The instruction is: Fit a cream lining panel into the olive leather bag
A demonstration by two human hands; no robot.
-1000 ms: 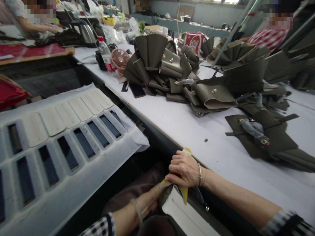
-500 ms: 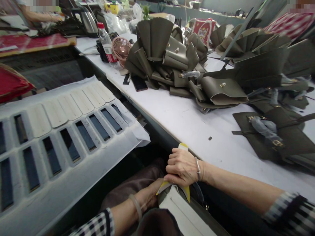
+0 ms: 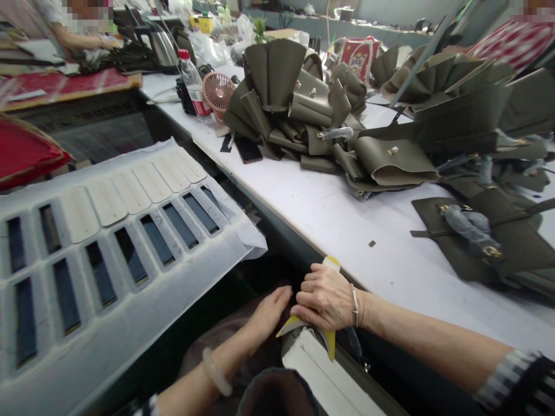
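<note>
right hand clamped on the yellow-edged piece, low in the frame!

and here it is, the yellow-edged piece (image 3: 328, 345), just right of bottom centre, its rounded tip poking out above the knuckles and two points spreading below. the right hand (image 3: 325, 294) has it in a closed fist, thumb pressed along the near side. right beneath, the narrow end of a white panel (image 3: 325, 370) with a thin line along it, olive material (image 3: 291, 342) wrapping its corner. over to the left hand (image 3: 269, 315): fingers stretched out and held together, not curled round anything, just left of the fist; whether its underside touches something, i cannot tell. a dark rounded thing (image 3: 280, 396) sits at the bottom edge.

out we go! the white tabletop (image 3: 303, 214) runs diagonally past the fist, a small dark scrap (image 3: 372, 244) lying on it. on the right, a flat olive bag (image 3: 520, 231) with its handle in clear plastic; at upper centre, a heap of olive bags (image 3: 277, 75), a phone (image 3: 248, 150) at its left foot, then a pink fan (image 3: 218, 91) beside a red-capped bottle (image 3: 191, 84). across the left, a pale tray (image 3: 173, 294) with dark slots and a row of white strips (image 3: 104, 202). upper right, a red-and-white checked sleeve (image 3: 511, 43).
</note>
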